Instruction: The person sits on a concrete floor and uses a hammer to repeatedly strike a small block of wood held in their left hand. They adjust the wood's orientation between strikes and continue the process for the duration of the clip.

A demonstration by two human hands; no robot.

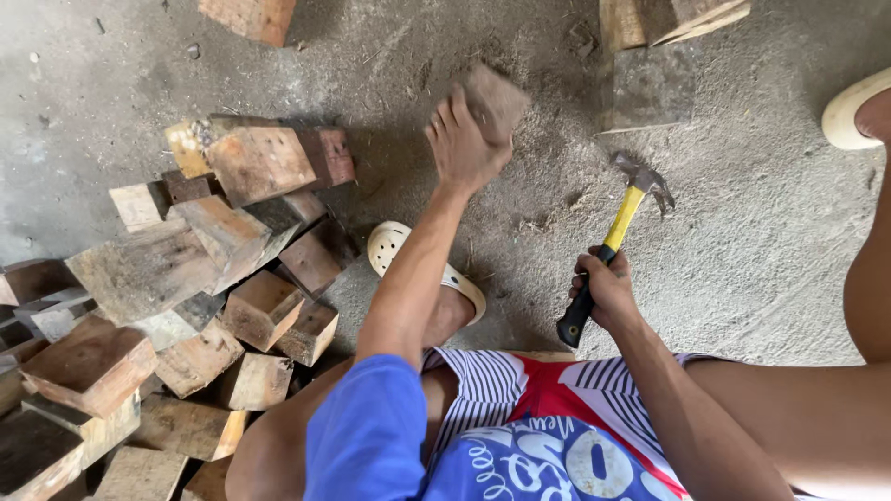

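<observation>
My left hand (462, 144) is stretched out ahead and grips a small dusty wooden block (495, 100), held above the gritty concrete floor. My right hand (605, 286) is closed around the black grip of a claw hammer (616, 229) with a yellow handle. The steel head of the hammer points away from me toward the right and hovers low over the floor. The two hands are apart, the hammer to the right of the block.
A heap of rough wooden blocks (186, 278) covers the floor at my left. More blocks (664, 23) lie at the top right, one (249, 17) at the top. A cream sandal (422, 264) is on my foot, another (849, 109) at the right edge.
</observation>
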